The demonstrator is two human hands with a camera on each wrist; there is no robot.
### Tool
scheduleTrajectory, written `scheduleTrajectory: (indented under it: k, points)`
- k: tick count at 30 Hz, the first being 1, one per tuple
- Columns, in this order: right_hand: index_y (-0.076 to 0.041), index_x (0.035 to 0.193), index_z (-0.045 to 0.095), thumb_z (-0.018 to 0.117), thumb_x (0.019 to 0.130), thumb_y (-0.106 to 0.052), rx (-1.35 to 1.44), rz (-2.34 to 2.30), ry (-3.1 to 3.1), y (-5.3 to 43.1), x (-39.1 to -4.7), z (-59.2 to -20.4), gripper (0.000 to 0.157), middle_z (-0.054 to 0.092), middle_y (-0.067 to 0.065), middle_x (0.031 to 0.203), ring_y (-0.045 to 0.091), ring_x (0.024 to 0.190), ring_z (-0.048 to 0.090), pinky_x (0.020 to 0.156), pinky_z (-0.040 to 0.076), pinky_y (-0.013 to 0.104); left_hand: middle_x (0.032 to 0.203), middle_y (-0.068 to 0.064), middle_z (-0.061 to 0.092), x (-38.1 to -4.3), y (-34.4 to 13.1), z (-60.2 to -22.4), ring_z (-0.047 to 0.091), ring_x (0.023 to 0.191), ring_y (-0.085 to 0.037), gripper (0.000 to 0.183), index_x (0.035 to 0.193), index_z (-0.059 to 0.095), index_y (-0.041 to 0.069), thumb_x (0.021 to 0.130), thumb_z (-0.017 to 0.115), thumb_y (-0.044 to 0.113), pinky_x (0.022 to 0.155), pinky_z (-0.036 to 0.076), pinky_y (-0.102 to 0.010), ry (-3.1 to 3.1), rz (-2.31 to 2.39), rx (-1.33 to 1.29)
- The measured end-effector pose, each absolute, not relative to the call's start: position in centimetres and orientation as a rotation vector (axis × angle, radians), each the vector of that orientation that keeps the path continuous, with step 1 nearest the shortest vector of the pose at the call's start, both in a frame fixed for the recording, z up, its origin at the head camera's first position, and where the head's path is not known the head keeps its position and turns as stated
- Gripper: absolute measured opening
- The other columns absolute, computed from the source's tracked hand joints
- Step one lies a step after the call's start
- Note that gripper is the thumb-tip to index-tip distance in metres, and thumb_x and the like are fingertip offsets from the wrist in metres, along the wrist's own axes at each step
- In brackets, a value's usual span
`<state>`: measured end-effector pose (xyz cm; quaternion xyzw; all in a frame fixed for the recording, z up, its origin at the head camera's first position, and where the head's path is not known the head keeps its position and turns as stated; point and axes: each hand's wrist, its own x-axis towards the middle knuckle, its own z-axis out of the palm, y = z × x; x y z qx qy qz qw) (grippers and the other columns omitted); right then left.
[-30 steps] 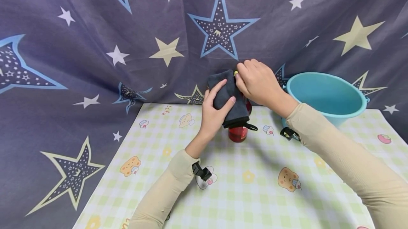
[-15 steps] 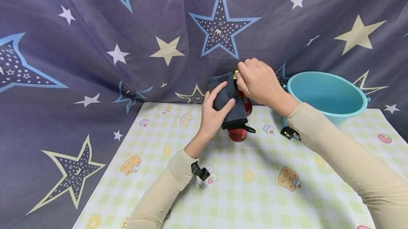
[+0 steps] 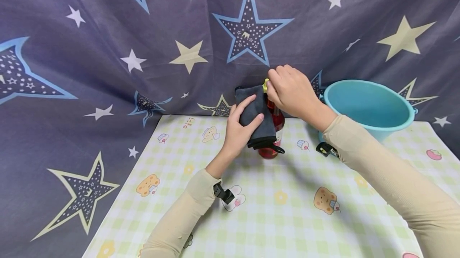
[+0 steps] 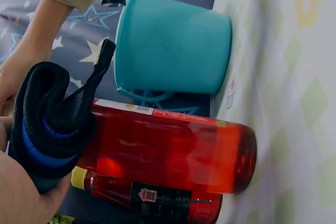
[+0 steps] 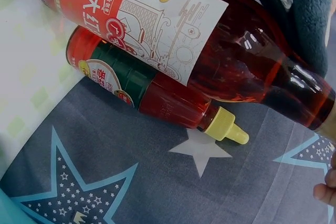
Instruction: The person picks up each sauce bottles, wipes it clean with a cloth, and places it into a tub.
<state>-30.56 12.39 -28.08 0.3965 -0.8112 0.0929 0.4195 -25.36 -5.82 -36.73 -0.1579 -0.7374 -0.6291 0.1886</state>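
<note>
My left hand [image 3: 241, 126] holds a folded dark grey cloth [image 3: 256, 108] with a black edge and hanging loop against the left side of a tall bottle of red liquid [image 3: 278, 119]. The cloth hides much of that bottle in the head view. At the bottle's top my right hand [image 3: 291, 90] grips, with a bit of yellow [image 3: 266, 85] showing beside the thumb. In the right wrist view the bottle's white and red label [image 5: 157, 24] is plain. Close beside it stands a smaller bottle [image 5: 147, 85] with a green label and yellow nozzle cap.
To the right, a turquoise bucket [image 3: 373, 130] stands on the table, partly behind the right forearm. A checked cartoon tablecloth [image 3: 280, 226] covers the table. Behind it hangs a dark curtain [image 3: 151, 18] with stars.
My left hand has slid the cloth slightly down the bottle, so more of the red bottle and the yellow part shows. The right hand has stayed nearly still at the top.
</note>
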Motion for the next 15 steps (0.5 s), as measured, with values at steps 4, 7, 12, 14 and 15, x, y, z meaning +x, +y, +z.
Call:
scheduleTrajectory:
  k: [4,7,12,14,15]
  points:
    - [-0.001,0.083,0.050,0.040,0.106,-0.019,0.993,0.231,-2.035,12.41,-30.58,-28.09,0.031,0.043,0.012,0.070,0.028,0.061,0.039,0.059,0.033,0.039,0.141,-0.004,0.051,-25.47,-6.07,-37.01,0.051,0.123,-0.020,0.051,0.140,0.063,0.031,0.092,0.077,0.020,0.099,0.045,-0.036,-2.088,-1.785,-0.449]
    - [-0.001,0.083,0.050,0.040,0.106,-0.019,0.991,0.234,-2.033,12.43,-30.61,-28.07,0.032,0.043,0.012,0.070,0.028,0.061,0.038,0.059,0.033,0.039,0.141,-0.004,0.050,-25.51,-6.25,-37.13,0.051,0.123,-0.020,0.052,0.140,0.063,0.030,0.092,0.077,0.019,0.100,0.046,-0.036,-2.106,-1.789,-0.457]
    - [-0.001,0.083,0.050,0.040,0.106,-0.019,0.991,0.236,-2.035,12.42,-30.57,-28.03,0.031,0.043,0.012,0.070,0.028,0.061,0.038,0.059,0.033,0.039,0.137,-0.006,0.051,-25.48,-6.59,-37.28,0.053,0.117,-0.020,0.052,0.140,0.063,0.030,0.092,0.077,0.017,0.095,0.047,-0.034,-2.132,-1.790,-0.471]
    - [-0.001,0.083,0.050,0.040,0.106,-0.019,0.988,0.238,-2.038,12.39,-30.57,-28.03,0.031,0.043,0.012,0.070,0.028,0.062,0.039,0.059,0.033,0.039,0.136,-0.006,0.051,-25.48,-6.75,-37.40,0.054,0.114,-0.020,0.052,0.140,0.062,0.031,0.092,0.077,0.018,0.093,0.048,-0.034,-2.147,-1.790,-0.469]
    - [-0.001,0.083,0.050,0.040,0.106,-0.019,0.985,0.240,-2.039,12.37,-30.59,-28.03,0.031,0.043,0.012,0.070,0.028,0.062,0.039,0.059,0.034,0.039,0.135,-0.007,0.051,-25.47,-6.82,-37.44,0.054,0.113,-0.021,0.052,0.140,0.062,0.032,0.092,0.077,0.019,0.092,0.048,-0.034,-2.158,-1.784,-0.467]
